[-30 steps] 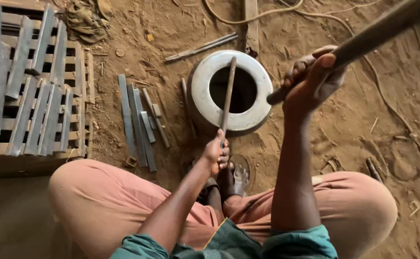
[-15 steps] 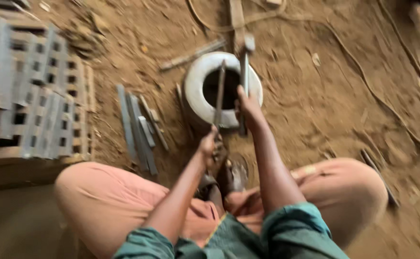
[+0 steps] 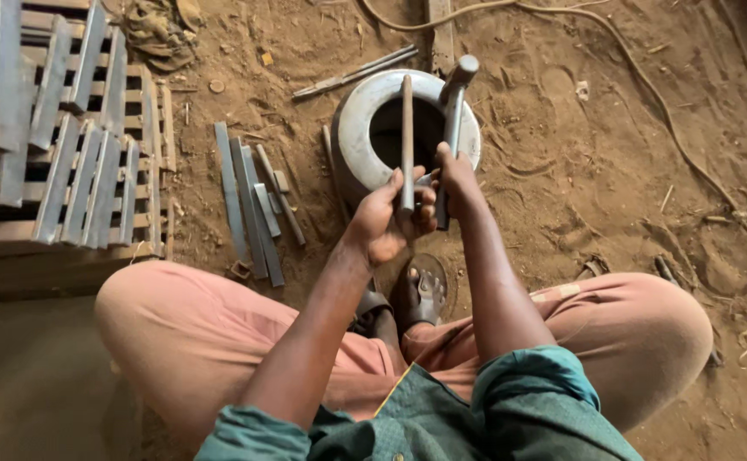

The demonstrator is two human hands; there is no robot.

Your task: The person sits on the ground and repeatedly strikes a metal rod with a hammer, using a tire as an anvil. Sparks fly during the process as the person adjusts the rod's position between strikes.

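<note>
I squat on sandy ground over a thick grey metal ring point(image 3: 358, 128) that lies flat in front of my feet. My left hand point(image 3: 386, 218) grips a narrow flat metal strip point(image 3: 406, 128) that stands up across the ring's dark hole. My right hand point(image 3: 454, 175) is closed on the handle of a hammer point(image 3: 453, 111), whose head rests near the ring's far rim, close beside the strip. Both hands are almost touching each other at the ring's near edge.
Several flat metal strips point(image 3: 249, 201) lie on the dirt left of the ring. A stacked wooden and metal rack point(image 3: 58, 137) fills the far left. A long bar point(image 3: 356, 72) and a cable point(image 3: 646, 85) lie on the ground behind and to the right.
My right hand, raised high with the hammer a second ago, has swung down to the ring beside the strip. My left hand kept hold of the strip.
</note>
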